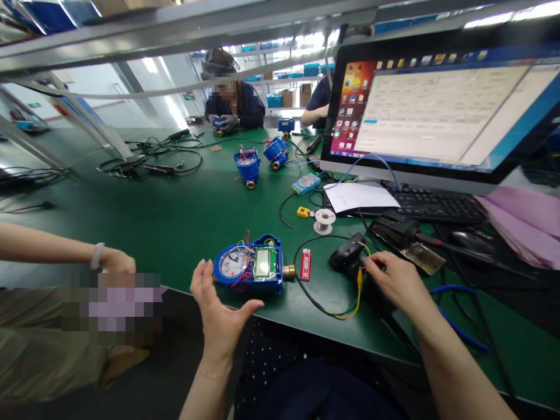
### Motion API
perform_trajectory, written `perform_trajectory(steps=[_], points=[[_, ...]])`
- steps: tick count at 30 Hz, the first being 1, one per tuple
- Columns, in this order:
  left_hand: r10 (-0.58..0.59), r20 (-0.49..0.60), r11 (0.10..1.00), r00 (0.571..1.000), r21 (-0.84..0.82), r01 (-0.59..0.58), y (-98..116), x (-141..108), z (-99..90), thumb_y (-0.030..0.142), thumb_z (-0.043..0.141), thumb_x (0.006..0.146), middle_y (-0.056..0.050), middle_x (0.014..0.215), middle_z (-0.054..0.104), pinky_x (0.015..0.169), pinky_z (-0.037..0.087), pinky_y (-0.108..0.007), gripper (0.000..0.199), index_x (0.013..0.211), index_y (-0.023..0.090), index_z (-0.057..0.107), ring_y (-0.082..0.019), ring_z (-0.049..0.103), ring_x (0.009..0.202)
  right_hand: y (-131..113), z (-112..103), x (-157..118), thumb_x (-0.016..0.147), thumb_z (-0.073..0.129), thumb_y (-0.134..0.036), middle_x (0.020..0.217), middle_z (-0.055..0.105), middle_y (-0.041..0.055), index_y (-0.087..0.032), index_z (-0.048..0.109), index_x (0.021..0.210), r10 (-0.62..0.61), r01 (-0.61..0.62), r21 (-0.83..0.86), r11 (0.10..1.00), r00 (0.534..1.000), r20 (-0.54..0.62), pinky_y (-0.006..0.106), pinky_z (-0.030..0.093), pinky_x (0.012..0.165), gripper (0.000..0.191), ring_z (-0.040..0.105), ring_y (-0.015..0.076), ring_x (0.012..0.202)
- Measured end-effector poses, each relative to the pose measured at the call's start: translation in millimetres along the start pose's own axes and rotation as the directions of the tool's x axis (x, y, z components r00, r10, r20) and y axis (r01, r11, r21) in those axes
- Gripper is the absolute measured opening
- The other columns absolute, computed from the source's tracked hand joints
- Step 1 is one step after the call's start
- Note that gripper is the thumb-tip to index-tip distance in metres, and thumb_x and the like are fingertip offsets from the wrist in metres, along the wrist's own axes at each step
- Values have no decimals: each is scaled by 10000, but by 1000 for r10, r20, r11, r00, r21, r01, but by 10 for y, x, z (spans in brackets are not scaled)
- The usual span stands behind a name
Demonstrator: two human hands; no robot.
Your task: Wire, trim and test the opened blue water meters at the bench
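Observation:
A blue water meter (250, 265) lies at the table's near edge with its housing open. It shows a round dial, a green circuit board with a small display, loose red and yellow wires, and a brass fitting on the right. My left hand (219, 315) is beside its near left end, thumb and fingers spread, holding nothing. At the right, my right hand (396, 280) pinches a thin yellow wire (360, 283) by its fingertips, close against a black handheld device (350, 251). Part of that device is hidden behind the hand. A red lighter-like piece (306, 265) lies between meter and device.
Behind stand more blue meters (248, 166), a light-blue box (306, 183) and a solder spool (324, 221). The monitor (437, 116), keyboard (437, 204) and cables crowd the right. A co-worker's arm (52, 245) reaches in at left; two people sit opposite.

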State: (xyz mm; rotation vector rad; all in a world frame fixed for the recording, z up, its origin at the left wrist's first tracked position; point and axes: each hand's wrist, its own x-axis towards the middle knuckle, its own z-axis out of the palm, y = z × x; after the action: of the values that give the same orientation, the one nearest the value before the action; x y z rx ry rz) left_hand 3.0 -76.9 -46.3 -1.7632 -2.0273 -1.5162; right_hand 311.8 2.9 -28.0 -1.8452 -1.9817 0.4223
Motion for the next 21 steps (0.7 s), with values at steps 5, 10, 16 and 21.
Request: perform_trajectory(steps=[5, 10, 16, 21], points=[[437, -22, 879, 899, 221, -422, 644, -133, -103, 362, 730, 681, -59, 1018, 595, 1079, 218, -443, 707, 1297, 232, 408, -196, 518, 995, -573, -122, -444, 861, 459, -349, 631, 580, 2, -235, 548, 655, -437, 429, 193, 883, 899, 2, 267, 404, 552, 252, 547, 144, 587], [634, 116, 762, 765, 78, -643, 914, -173, -62, 130, 483, 872, 6, 795, 687, 1066, 192, -392, 188, 971, 152, 641, -104, 587, 861, -916, -41, -749, 845, 505, -197, 625, 573, -6, -202, 536, 668, -664, 632, 344, 694, 747, -32, 245, 370, 540, 179, 519, 122, 567], [620, 62, 777, 782, 91, -623, 847, -155, -145, 118, 476, 874, -19, 796, 706, 1009, 303, -386, 188, 860, 144, 662, -105, 619, 844, -995, 187, -722, 854, 505, -177, 628, 580, -9, -185, 543, 697, -669, 618, 474, 627, 739, -79, 224, 361, 544, 162, 520, 105, 566], [651, 57, 750, 757, 108, -653, 732, -139, -134, 68, 570, 805, -36, 815, 706, 955, 372, -401, 114, 843, 137, 653, -125, 623, 871, -1034, 284, -645, 862, 505, -185, 607, 568, -16, -180, 556, 696, -652, 612, 502, 611, 749, -120, 220, 353, 540, 173, 504, 96, 545]])
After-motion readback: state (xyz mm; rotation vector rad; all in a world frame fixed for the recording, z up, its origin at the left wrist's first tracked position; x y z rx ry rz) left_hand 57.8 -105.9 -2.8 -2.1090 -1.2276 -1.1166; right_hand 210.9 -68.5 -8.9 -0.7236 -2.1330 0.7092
